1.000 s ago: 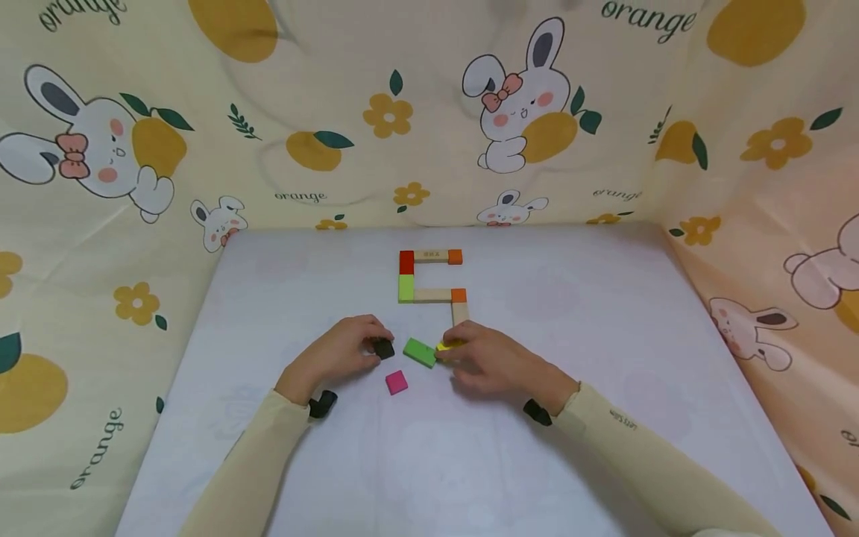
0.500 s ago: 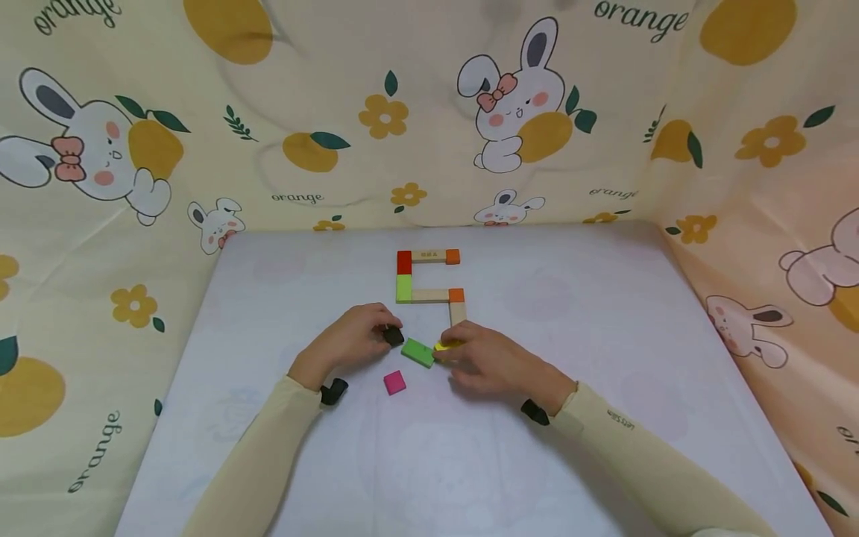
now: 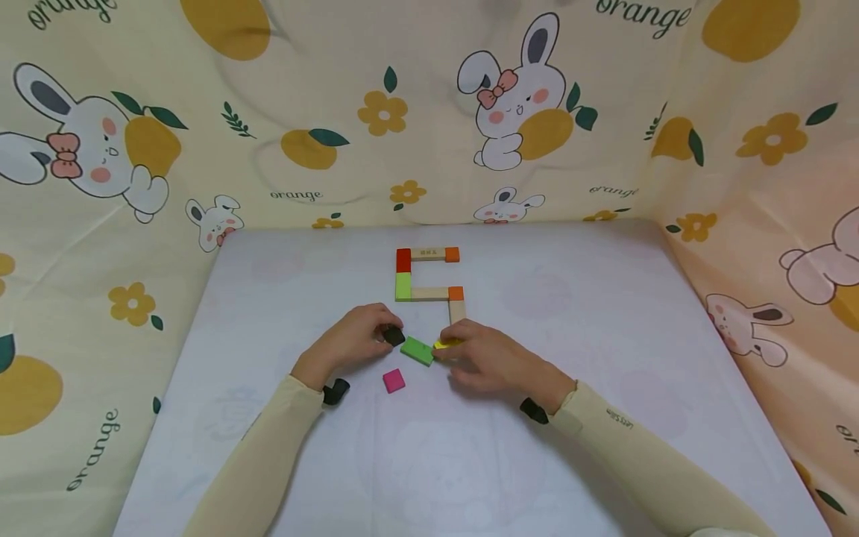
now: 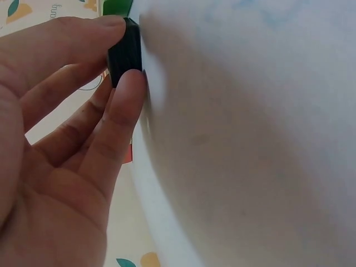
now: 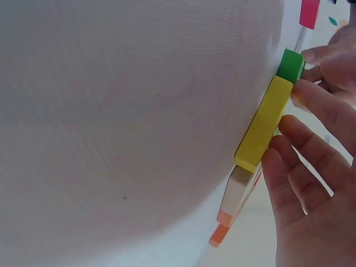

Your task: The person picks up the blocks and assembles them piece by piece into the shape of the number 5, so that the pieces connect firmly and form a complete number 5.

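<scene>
My left hand [image 3: 352, 339] pinches a dark block [image 3: 394, 335] between thumb and fingers; in the left wrist view the dark block [image 4: 124, 53] looks greenish black. A green block [image 3: 418, 350] lies between my two hands. My right hand [image 3: 493, 358] holds a yellow block [image 5: 264, 125] with its fingertips, mostly covering it from above. In the right wrist view one end of the yellow block is beside the green block [image 5: 291, 65], the other beside a plain wooden block [image 5: 236, 189]. A pink block [image 3: 394, 381] lies nearer the person.
Beyond the hands, a row of blocks bends like a figure: orange [image 3: 452, 255], plain wood [image 3: 428, 254], red [image 3: 403, 260], light green [image 3: 403, 286], plain wood [image 3: 429, 294] and orange [image 3: 456, 293]. Printed cloth [image 3: 302, 89] walls surround the white tabletop [image 3: 570, 283].
My left hand has moved right and slightly forward with the dark block, closer to the green block, then stayed there. My right hand keeps its place on the yellow block.
</scene>
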Action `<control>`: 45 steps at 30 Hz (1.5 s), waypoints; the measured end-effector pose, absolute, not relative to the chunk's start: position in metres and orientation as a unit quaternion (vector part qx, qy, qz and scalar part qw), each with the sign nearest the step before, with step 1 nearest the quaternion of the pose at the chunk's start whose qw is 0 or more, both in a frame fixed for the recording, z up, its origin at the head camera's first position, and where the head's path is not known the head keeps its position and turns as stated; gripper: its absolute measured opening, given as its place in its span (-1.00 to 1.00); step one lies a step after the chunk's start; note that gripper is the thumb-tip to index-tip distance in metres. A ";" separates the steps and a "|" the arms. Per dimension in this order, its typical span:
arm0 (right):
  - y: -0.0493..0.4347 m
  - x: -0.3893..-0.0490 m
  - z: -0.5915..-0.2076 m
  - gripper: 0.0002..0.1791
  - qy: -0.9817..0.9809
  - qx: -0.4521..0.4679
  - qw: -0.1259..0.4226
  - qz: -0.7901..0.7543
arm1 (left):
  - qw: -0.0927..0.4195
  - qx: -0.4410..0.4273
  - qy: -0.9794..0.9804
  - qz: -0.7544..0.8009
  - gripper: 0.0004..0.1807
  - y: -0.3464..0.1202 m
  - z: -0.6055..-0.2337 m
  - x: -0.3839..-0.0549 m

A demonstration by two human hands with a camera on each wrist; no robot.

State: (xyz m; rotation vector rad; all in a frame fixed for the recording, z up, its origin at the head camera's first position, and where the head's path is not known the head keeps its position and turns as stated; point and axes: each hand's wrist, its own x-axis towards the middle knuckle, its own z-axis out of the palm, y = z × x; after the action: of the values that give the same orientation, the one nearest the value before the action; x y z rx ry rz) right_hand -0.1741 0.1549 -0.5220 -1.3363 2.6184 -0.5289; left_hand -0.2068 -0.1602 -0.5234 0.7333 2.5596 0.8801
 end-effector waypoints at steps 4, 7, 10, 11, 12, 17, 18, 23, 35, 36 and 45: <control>0.154 -0.174 -0.522 -0.55 0.873 -0.447 0.076 -0.179 | 0.169 0.256 0.900 0.308 -0.62 -0.159 -0.524 -0.206; 0.154 -0.174 -0.522 -0.55 0.873 -0.448 0.075 -0.179 | 0.168 0.255 0.901 0.308 -0.62 -0.159 -0.525 -0.206; 0.153 -0.174 -0.523 -0.55 0.873 -0.449 0.074 -0.178 | 0.166 0.254 0.902 0.309 -0.61 -0.159 -0.525 -0.206; 0.153 -0.174 -0.523 -0.55 0.873 -0.449 0.074 -0.177 | 0.165 0.254 0.901 0.310 -0.60 -0.159 -0.525 -0.206; 0.153 -0.174 -0.523 -0.55 0.873 -0.449 0.073 -0.177 | 0.165 0.254 0.901 0.311 -0.59 -0.159 -0.525 -0.206; 0.153 -0.175 -0.522 -0.55 0.870 -0.452 0.072 -0.185 | 0.158 0.263 0.898 0.316 -0.55 -0.161 -0.527 -0.206; 0.153 -0.174 -0.521 -0.55 0.869 -0.452 0.071 -0.187 | 0.155 0.266 0.897 0.317 -0.53 -0.162 -0.527 -0.206; 0.153 -0.174 -0.521 -0.55 0.870 -0.450 0.072 -0.189 | 0.142 0.259 0.900 0.320 -0.46 -0.168 -0.527 -0.203; 0.154 -0.175 -0.521 -0.55 0.868 -0.451 0.072 -0.195 | 0.143 0.263 0.872 0.388 -0.48 -0.191 -0.526 -0.163; 0.154 -0.175 -0.521 -0.55 0.868 -0.451 0.072 -0.196 | 0.148 0.267 0.867 0.393 -0.49 -0.191 -0.527 -0.159; 0.155 -0.174 -0.521 -0.55 0.867 -0.452 0.072 -0.197 | 0.171 0.277 0.860 0.392 -0.50 -0.180 -0.539 -0.142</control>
State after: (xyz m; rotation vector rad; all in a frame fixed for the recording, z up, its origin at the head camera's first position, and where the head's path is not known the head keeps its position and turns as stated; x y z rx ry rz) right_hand -0.1741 0.1546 -0.5205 -1.3594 2.6043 -0.5933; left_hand -0.1424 -0.1796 -0.5392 0.7870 2.4431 1.1122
